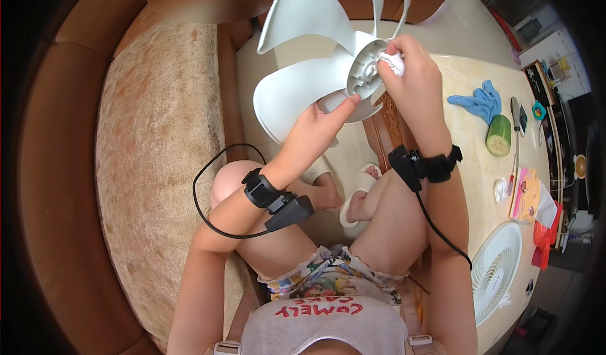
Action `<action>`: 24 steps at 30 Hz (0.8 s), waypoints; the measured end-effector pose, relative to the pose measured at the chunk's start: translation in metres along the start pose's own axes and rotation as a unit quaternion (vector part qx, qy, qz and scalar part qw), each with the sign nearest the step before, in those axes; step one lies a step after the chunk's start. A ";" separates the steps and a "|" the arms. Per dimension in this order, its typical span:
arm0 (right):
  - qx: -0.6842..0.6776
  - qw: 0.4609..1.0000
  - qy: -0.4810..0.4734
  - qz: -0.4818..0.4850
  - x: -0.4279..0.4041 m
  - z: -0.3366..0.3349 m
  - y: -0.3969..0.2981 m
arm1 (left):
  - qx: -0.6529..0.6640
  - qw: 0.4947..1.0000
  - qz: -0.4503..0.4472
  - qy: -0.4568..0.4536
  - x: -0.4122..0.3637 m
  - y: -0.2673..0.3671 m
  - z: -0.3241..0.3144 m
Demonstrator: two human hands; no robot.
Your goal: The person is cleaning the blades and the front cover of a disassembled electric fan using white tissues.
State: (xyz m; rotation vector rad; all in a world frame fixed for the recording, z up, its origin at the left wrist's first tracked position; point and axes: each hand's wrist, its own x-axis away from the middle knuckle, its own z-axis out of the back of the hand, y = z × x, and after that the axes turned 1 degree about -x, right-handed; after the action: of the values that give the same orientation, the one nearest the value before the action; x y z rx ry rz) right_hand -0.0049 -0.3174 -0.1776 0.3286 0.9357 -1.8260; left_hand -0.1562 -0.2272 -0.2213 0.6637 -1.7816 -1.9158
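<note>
A pale plastic fan blade (303,83) is held up above my knees, the ribbed hollow side of its hub turned partly towards me. My left hand (326,123) grips the hub's lower rim, with the thumb on the edge and the other fingers hidden behind. In my right hand (409,64) a crumpled white tissue (392,64) is pinched between thumb and fingers, at the right side of the hub's opening. Both wrists carry black strapped devices with cables.
On the marble-look table (466,161) at right lie a blue cloth (480,102), a cut cucumber (499,135), a screwdriver (515,113), a tissue pack (526,195), a red plastic bag (547,232) and a round white fan grille (497,272). A covered sofa seat (158,132) is at left.
</note>
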 end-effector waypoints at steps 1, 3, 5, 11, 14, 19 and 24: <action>0.038 0.999 0.008 0.015 0.001 -0.007 0.005 | -0.002 1.000 0.003 -0.002 0.000 -0.004 0.001; 0.042 0.999 -0.016 -0.014 0.001 -0.010 0.011 | 0.066 0.994 0.086 -0.006 -0.006 -0.017 0.002; -0.147 0.979 -0.103 -0.097 0.002 -0.006 0.017 | 0.065 0.998 0.009 0.025 -0.010 -0.024 0.000; -0.221 0.963 -0.142 -0.061 -0.005 -0.006 0.033 | -0.011 1.000 -0.001 0.024 -0.005 -0.013 0.001; -0.181 0.968 -0.166 -0.040 -0.007 -0.022 0.051 | -0.022 0.999 -0.001 0.028 -0.008 -0.017 -0.004; -0.150 0.977 -0.149 -0.029 -0.031 -0.061 0.062 | -0.082 0.992 0.068 0.073 -0.027 -0.032 0.007; -0.254 0.959 -0.117 -0.035 -0.050 -0.098 0.070 | -0.084 0.989 0.014 0.118 -0.034 -0.028 0.021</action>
State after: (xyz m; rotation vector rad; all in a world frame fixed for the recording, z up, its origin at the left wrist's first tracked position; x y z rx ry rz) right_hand 0.0607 -0.2257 -0.2443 -0.2384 1.2144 -1.5734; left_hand -0.1422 -0.1878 -0.2460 0.7647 -1.4606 -1.8573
